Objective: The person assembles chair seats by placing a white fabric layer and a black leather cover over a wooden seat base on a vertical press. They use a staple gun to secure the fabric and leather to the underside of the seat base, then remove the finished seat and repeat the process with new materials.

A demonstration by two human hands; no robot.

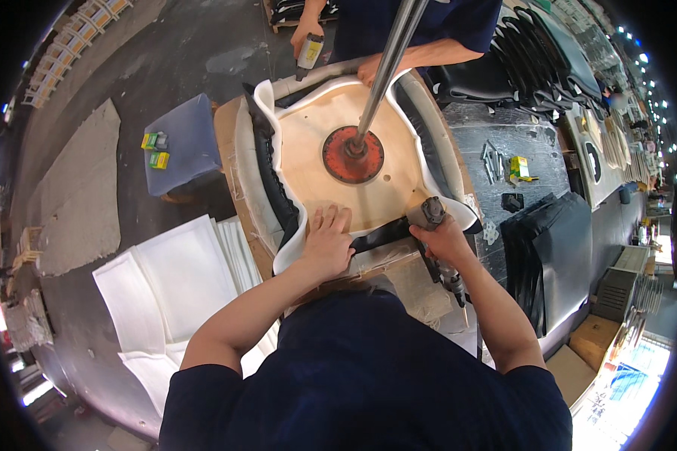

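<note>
A pale wooden seat panel (316,161) lies over white foam (289,194) and a black cover (267,173), inside a padded frame (246,150). On the panel's near edge rests my left hand (328,244), fingers stretched flat on the wood and thumb by the cover's edge. My right hand (444,242) is wrapped round a staple gun (431,213), whose head is over the near right corner of the foam and cover. A round red press plate (340,159) on a metal rod (390,64) bears on the middle of the panel.
Opposite me, a co-worker holds another staple gun (309,52) and touches the panel's far edge. White foam sheets (180,263) lie at left, near a blue-covered stool (180,139) with small boxes. Black covers (557,248) and a green-yellow box (518,168) sit at right.
</note>
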